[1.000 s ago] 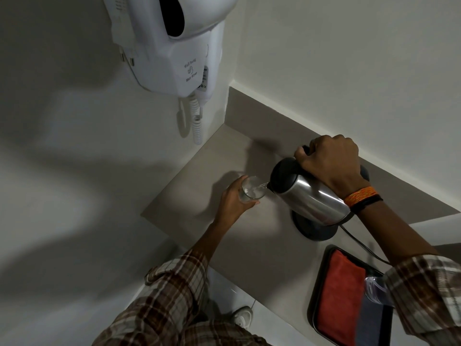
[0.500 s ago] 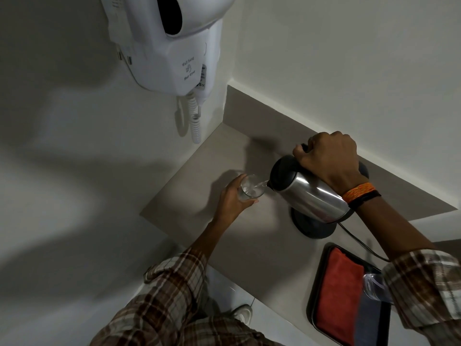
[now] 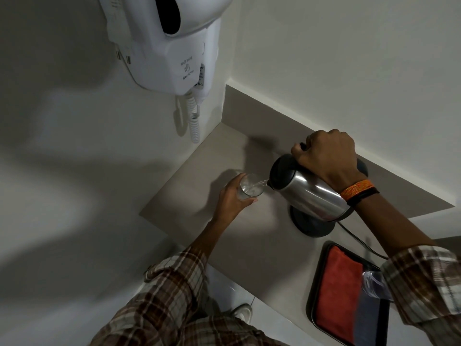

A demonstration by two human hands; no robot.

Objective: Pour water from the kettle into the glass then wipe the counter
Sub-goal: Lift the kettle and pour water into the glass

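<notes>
A steel kettle (image 3: 309,193) with a black lid is tilted to the left, lifted off its round black base (image 3: 311,224). My right hand (image 3: 326,158) grips its handle from above. Water runs from the spout into a clear glass (image 3: 250,187), which my left hand (image 3: 233,198) holds from the left side on the beige counter (image 3: 199,196). The glass holds some water. A red cloth (image 3: 336,290) lies folded in a black tray (image 3: 315,290) at the lower right.
A white wall-hung hair dryer (image 3: 164,43) with a coiled cord (image 3: 194,121) hangs above the counter's left corner. The kettle's black cable (image 3: 359,242) runs right from the base. A clear plastic item (image 3: 374,285) and a dark cloth lie in the tray.
The kettle and both hands have kept almost the same pose while water keeps flowing into the glass. The camera has shifted slightly.
</notes>
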